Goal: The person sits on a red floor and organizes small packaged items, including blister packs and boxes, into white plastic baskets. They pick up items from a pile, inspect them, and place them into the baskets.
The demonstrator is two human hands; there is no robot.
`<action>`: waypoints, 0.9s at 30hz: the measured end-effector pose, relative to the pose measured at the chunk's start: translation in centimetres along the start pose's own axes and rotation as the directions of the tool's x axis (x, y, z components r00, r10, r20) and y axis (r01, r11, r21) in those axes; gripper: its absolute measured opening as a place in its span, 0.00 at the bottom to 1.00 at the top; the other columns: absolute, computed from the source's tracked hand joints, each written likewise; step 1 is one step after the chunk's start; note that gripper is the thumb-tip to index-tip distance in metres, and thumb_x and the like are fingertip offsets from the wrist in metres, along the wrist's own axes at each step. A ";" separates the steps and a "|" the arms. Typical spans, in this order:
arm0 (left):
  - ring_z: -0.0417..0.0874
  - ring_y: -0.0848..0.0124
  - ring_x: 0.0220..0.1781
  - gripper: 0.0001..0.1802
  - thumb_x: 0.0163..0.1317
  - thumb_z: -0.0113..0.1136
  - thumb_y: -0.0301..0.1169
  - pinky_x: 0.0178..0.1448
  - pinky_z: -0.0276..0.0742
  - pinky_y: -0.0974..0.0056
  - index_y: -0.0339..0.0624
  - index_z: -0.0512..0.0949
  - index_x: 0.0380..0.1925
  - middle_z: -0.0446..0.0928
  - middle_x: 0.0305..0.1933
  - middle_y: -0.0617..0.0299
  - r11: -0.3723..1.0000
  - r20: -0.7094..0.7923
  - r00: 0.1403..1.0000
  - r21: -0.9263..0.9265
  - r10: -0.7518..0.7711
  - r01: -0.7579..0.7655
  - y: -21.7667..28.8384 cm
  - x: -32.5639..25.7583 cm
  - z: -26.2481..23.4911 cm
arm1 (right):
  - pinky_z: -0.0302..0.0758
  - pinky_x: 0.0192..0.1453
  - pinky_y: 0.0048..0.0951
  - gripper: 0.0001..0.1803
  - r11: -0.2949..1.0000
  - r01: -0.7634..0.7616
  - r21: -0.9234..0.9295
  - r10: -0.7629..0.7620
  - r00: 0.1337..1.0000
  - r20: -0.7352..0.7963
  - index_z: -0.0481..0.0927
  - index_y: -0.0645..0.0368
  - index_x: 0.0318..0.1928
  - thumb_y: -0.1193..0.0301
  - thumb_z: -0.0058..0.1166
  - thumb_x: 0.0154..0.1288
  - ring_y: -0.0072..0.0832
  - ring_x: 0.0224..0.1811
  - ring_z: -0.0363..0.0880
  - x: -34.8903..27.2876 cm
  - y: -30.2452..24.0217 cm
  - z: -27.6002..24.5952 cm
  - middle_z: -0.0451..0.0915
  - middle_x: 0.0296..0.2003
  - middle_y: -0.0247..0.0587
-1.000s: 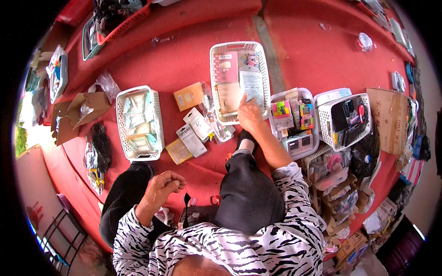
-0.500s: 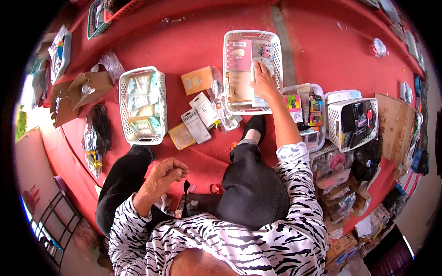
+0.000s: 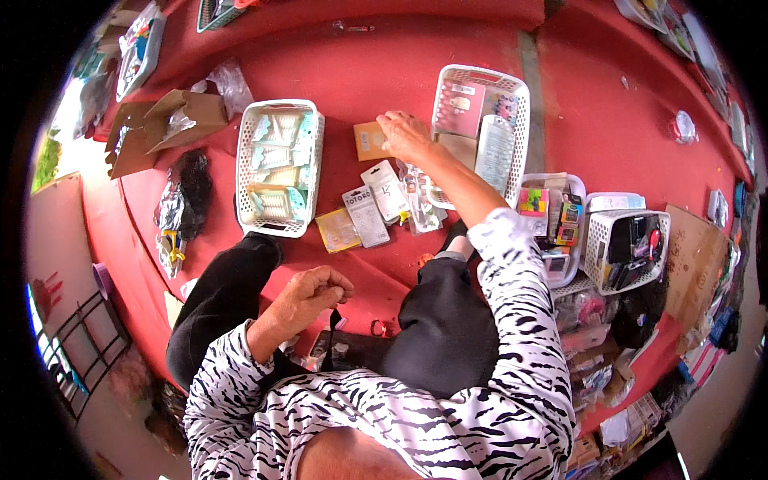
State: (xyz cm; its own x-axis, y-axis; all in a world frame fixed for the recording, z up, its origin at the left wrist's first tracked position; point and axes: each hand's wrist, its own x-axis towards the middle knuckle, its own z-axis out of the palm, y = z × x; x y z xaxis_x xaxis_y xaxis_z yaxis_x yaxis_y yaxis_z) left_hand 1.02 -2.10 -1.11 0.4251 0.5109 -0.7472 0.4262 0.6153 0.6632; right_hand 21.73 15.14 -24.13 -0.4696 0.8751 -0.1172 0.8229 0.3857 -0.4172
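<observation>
My right hand (image 3: 406, 138) reaches forward with fingers extended, over the right edge of a flat orange-brown box (image 3: 368, 141) on the red cloth. Whether it touches the box cannot be told. To its right stands a white basket (image 3: 524, 120) with a pink package (image 3: 462, 110), a clear ribbed pack (image 3: 496, 148) and small colourful items. My left hand (image 3: 308, 298) hovers above my lap, fingers curled, nothing visible in them. Between the hands lie white-and-grey carded packs (image 3: 366, 216), a yellow packet (image 3: 338, 230) and clear plastic packaging (image 3: 420, 200).
A second white basket (image 3: 241, 160) with pale green-and-cream packs stands at left, beside an open cardboard box (image 3: 192, 116) and a black plastic bag (image 3: 190, 188). At right are a clear bin (image 3: 578, 264) of small boxes and another white basket (image 3: 592, 254) with dark items.
My right hand has left the basket of pink packaging and moved left to the orange-brown box. My left hand stays curled above my lap. The whole view has shifted slightly.
</observation>
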 end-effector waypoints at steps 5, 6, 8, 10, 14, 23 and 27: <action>0.77 0.74 0.36 0.10 0.58 0.48 0.25 0.40 0.73 0.70 0.32 0.73 0.37 0.77 0.35 0.58 0.999 -0.016 1.000 0.037 -0.021 0.021 0.1 -0.1 0.2 | 0.58 0.60 0.50 0.32 0.920 -0.023 -0.392 0.082 0.987 0.135 0.58 0.59 0.61 0.68 0.50 0.55 0.39 0.59 0.62 1.6 -0.7 4.2 0.67 0.53 0.47; 0.77 0.73 0.36 0.10 0.57 0.48 0.25 0.40 0.73 0.69 0.32 0.73 0.37 0.77 0.35 0.58 0.998 -0.016 1.000 0.058 -0.010 0.011 0.5 -0.1 0.1 | 0.58 0.59 0.51 0.26 0.930 -0.052 -0.363 0.080 0.995 0.061 0.64 0.60 0.57 0.71 0.46 0.56 0.40 0.55 0.65 1.7 -0.5 4.7 0.69 0.49 0.47; 0.78 0.72 0.37 0.10 0.57 0.48 0.25 0.40 0.73 0.69 0.32 0.73 0.37 0.78 0.35 0.57 0.997 -0.018 0.999 0.073 0.029 -0.028 0.1 -0.1 0.0 | 0.59 0.58 0.51 0.21 0.929 -0.093 -0.359 0.105 0.994 0.012 0.68 0.59 0.53 0.71 0.44 0.57 0.40 0.52 0.67 1.5 -0.4 5.4 0.70 0.46 0.46; 0.78 0.72 0.37 0.10 0.57 0.48 0.25 0.41 0.73 0.69 0.32 0.73 0.37 0.78 0.34 0.57 0.997 -0.044 0.999 0.076 0.030 -0.027 -0.1 -0.6 0.0 | 0.54 0.60 0.54 0.16 0.950 -0.118 -0.289 0.133 0.990 0.034 0.74 0.57 0.47 0.68 0.44 0.58 0.37 0.54 0.66 1.9 -1.3 4.6 0.71 0.46 0.43; 0.78 0.72 0.36 0.09 0.57 0.48 0.24 0.41 0.73 0.69 0.32 0.74 0.36 0.78 0.34 0.56 0.995 -0.044 0.999 0.095 0.024 -0.020 0.5 -0.6 0.2 | 0.55 0.58 0.53 0.10 0.978 -0.076 -0.193 0.070 0.997 -0.038 0.77 0.52 0.36 0.69 0.54 0.49 0.37 0.47 0.71 1.9 -1.6 2.8 0.74 0.40 0.42; 0.78 0.73 0.37 0.09 0.57 0.48 0.23 0.41 0.74 0.70 0.31 0.74 0.36 0.78 0.34 0.56 0.994 -0.037 0.999 0.103 0.030 -0.026 0.9 -0.2 0.4 | 0.70 0.30 0.27 0.13 0.519 -0.083 0.851 0.504 0.834 -0.226 0.76 0.65 0.30 0.66 0.55 0.53 0.22 0.25 0.74 1.6 0.3 -1.8 0.77 0.22 0.38; 0.78 0.73 0.37 0.09 0.57 0.48 0.23 0.42 0.74 0.70 0.31 0.74 0.36 0.78 0.34 0.56 0.996 -0.039 0.999 0.086 0.002 0.001 1.1 -0.3 0.7 | 0.69 0.35 0.23 0.12 0.152 0.132 0.980 0.694 0.692 -0.201 0.76 0.64 0.32 0.66 0.51 0.59 0.18 0.29 0.71 -5.0 3.6 -7.4 0.75 0.27 0.32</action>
State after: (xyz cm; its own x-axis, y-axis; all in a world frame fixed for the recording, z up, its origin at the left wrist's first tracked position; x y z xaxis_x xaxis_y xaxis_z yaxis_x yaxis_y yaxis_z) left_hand 1.93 -2.05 -0.11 0.3949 0.5352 -0.7467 0.4934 0.5620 0.6638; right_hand 29.35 14.32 -18.41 0.3102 0.9316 -0.1896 -0.2499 -0.1125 -0.9617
